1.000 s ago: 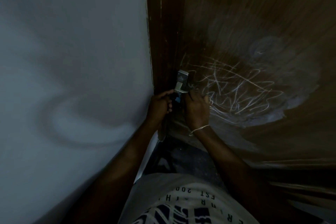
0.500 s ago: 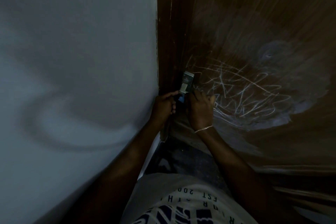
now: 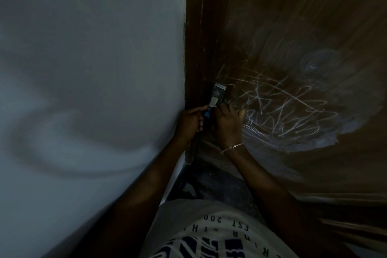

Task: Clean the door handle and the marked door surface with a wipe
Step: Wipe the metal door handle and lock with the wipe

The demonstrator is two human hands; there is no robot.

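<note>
Left hand (image 3: 188, 122) curled, grip unclear | right hand (image 3: 228, 125) fingers bent at small packet (image 3: 217, 95) | beside scribbled door (image 3: 293, 48)

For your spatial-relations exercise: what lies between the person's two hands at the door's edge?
In the head view, a small pale packet with a blue part sits between the left hand and the right hand, both touching it.

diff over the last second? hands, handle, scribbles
Barely anything. Both hands stay at the metal door handle: left hand at the door's edge, right hand just under the handle. No new grasp or release shows. The chalk scribbles are unwiped; only the view drifted slightly.
</note>
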